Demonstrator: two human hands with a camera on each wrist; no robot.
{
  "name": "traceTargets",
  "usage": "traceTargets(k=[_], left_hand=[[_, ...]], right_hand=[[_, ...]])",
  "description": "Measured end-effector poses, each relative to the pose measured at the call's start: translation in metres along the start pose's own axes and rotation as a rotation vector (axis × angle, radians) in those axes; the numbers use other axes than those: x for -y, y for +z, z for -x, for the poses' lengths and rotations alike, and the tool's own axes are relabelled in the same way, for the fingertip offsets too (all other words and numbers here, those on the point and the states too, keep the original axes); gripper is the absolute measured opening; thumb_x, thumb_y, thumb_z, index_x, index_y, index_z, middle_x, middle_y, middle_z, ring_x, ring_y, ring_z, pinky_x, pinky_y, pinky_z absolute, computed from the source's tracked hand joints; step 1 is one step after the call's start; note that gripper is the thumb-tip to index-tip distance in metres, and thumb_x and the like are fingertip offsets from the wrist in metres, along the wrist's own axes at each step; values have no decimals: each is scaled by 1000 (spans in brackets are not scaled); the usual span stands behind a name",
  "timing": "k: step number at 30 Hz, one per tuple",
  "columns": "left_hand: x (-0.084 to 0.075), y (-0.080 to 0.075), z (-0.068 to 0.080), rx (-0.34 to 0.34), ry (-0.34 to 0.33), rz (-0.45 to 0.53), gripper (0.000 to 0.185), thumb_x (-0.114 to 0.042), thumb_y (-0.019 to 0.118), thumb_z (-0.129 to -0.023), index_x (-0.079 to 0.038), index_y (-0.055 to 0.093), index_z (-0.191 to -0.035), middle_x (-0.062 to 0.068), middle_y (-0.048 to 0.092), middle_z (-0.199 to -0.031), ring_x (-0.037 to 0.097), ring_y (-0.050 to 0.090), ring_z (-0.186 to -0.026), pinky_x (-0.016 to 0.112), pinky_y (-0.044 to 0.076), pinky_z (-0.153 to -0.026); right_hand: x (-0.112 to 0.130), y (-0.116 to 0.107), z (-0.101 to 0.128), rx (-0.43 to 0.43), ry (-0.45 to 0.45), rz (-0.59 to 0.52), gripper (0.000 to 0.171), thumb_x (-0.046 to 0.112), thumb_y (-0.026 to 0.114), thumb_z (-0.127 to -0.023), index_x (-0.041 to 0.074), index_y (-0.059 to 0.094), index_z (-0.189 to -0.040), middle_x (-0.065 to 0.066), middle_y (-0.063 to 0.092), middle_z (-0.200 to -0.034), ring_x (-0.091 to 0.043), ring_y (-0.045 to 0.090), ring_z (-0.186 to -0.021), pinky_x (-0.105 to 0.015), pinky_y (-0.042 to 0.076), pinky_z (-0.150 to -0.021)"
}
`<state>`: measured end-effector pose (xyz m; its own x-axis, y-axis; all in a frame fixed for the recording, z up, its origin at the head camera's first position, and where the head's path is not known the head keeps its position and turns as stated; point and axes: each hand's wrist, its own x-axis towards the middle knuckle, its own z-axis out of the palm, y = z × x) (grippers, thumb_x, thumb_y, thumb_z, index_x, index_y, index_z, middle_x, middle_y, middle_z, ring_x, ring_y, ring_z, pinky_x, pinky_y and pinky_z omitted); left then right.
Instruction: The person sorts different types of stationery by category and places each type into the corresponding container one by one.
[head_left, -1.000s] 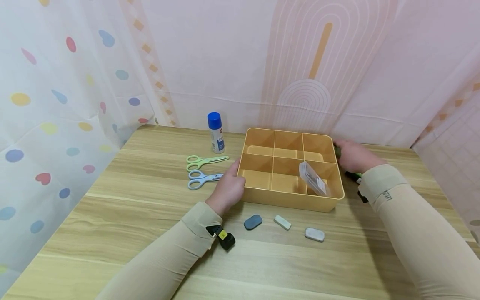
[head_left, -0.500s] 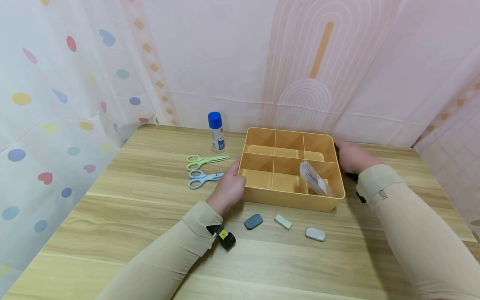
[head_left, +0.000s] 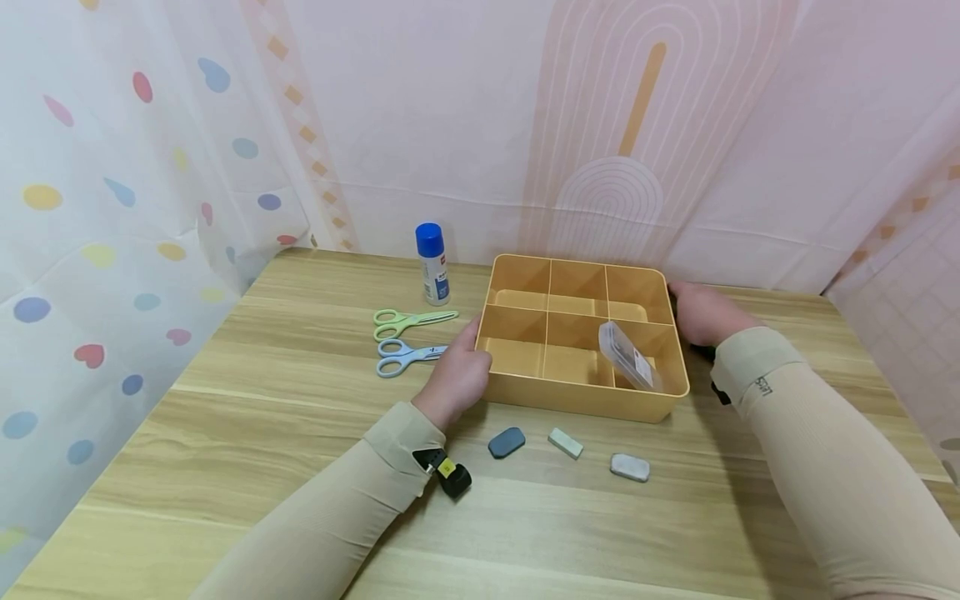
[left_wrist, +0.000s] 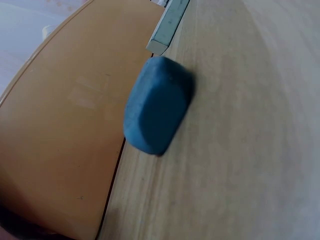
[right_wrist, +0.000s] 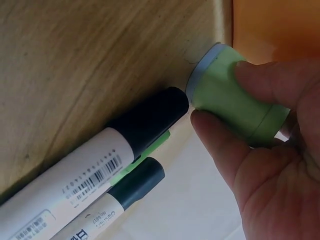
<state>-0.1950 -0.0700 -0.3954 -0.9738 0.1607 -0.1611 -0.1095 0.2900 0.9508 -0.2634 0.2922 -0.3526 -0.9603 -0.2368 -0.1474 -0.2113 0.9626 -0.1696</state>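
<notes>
From the head camera we see the left hand (head_left: 459, 375) resting against the left wall of the orange divided tray (head_left: 517, 392), fingers loosely curved along its side and closed round nothing; the right hand (head_left: 701, 312) lies on the table (head_left: 285, 417) just beside the tray's right wall, and from here we cannot tell what it has hold of. A clear plastic case (head_left: 626, 358) leans tilted in the tray's near right compartment. In front of the tray lie a blue eraser (head_left: 506, 442), a pale green eraser (head_left: 565, 443) and a grey eraser (head_left: 629, 467); to its left are green scissors (head_left: 408, 321), blue scissors (head_left: 405, 357) and a blue-capped glue stick (head_left: 432, 264) standing upright. In the left wrist view we find the blue eraser (left_wrist: 157, 112) just beside the tray's outer wall (left_wrist: 65, 135). In the right wrist view we see fingers (right_wrist: 272, 82) and thumb pinching a green cylindrical cap (right_wrist: 232, 95) of a marker, close by the tray, with two black-capped markers (right_wrist: 135, 145) lying alongside on the table.
</notes>
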Motion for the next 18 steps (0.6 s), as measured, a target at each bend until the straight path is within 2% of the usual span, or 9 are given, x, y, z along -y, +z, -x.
traceTargets(k=[15,18], left_hand=[[-3,0,1,0,-22,-14,78,-1,35,-96,-21,20,-170,5,31,-173,34,36,-157,57,32,-127],[-4,0,2,-2,-25,-16,78,-1,35,-96,-21,20,-170,6,31,-173,34,36,-156,57,32,-127]], right_hand=[[2,-3,3,14,25,-51,52,-1,43,-94,-19,43,-143,-43,58,-133,-58,56,-127,-67,44,-113],[0,-3,2,6,25,-73,51,0,47,-91,-16,47,-139,-40,62,-127,-54,60,-121,-66,47,-109]])
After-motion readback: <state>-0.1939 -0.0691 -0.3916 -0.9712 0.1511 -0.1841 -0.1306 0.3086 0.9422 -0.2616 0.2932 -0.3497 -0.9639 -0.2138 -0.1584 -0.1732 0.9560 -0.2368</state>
